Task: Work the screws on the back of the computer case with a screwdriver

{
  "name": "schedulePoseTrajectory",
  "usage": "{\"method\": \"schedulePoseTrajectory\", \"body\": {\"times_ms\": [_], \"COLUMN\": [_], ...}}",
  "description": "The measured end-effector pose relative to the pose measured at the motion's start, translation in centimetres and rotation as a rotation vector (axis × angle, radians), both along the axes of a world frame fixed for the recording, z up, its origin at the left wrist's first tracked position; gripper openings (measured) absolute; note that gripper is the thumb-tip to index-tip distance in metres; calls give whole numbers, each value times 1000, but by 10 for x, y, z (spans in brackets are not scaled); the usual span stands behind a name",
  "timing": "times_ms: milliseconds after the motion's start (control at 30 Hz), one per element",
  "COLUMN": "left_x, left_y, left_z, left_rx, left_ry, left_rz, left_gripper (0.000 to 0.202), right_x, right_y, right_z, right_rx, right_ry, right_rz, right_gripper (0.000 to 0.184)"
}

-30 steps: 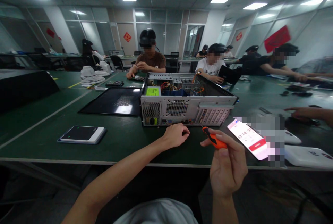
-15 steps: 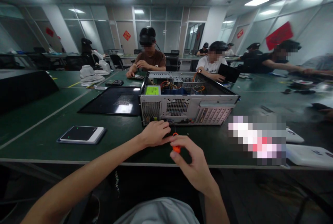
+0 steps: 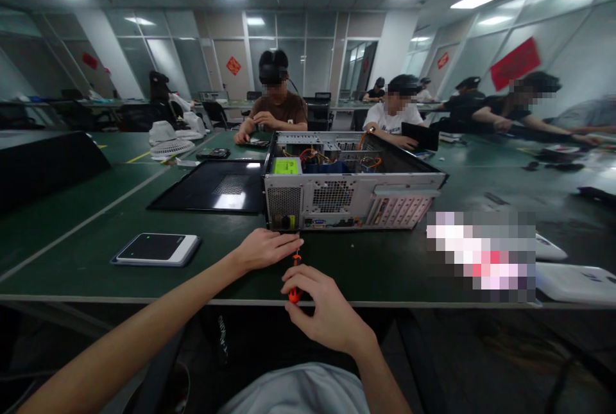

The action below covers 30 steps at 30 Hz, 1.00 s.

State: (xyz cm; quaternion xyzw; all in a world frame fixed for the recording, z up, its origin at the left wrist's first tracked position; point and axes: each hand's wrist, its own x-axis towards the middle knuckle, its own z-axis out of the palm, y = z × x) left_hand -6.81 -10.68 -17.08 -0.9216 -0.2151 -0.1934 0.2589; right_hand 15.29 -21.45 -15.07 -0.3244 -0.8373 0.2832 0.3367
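A computer case (image 3: 353, 202) lies on its side with its back panel facing me and its upper side uncovered, showing cables and a power supply with a green label. In my right hand (image 3: 327, 308) is a screwdriver (image 3: 295, 293) with an orange and black handle, its shaft pointing toward the case's lower rear edge. My left hand (image 3: 264, 250) rests just in front of the case, fingers stretched out beside the screwdriver's shaft. Whether those fingertips touch the shaft, I cannot tell. The screwdriver's tip is hard to make out near the fingers.
A black side panel (image 3: 212, 186) lies left of the case. Nearer on the left is a flat black-and-white device (image 3: 156, 248). A blurred-out patch (image 3: 486, 253) and a white object (image 3: 572, 282) are on the right. Other people sit across the green table (image 3: 231, 285).
Both hands have shifted left along the case's rear edge. The screwdriver has moved left with my right hand and back toward me, and my left fingers have straightened.
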Motion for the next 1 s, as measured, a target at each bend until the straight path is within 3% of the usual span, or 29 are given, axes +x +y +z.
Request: {"method": "schedulePoseTrajectory", "body": {"times_ms": [367, 1000], "left_x": [7, 15], "left_y": [2, 1], "left_z": [1, 3], "left_rx": [-13, -96], "left_ry": [57, 0], "left_rz": [63, 80], "left_gripper": [28, 32], "right_x": [0, 3], "right_y": [3, 4], "right_z": [-5, -8], "right_rx": [68, 117], "right_ry": [-59, -187], "right_rz": [-69, -133], "right_gripper": [27, 15]}}
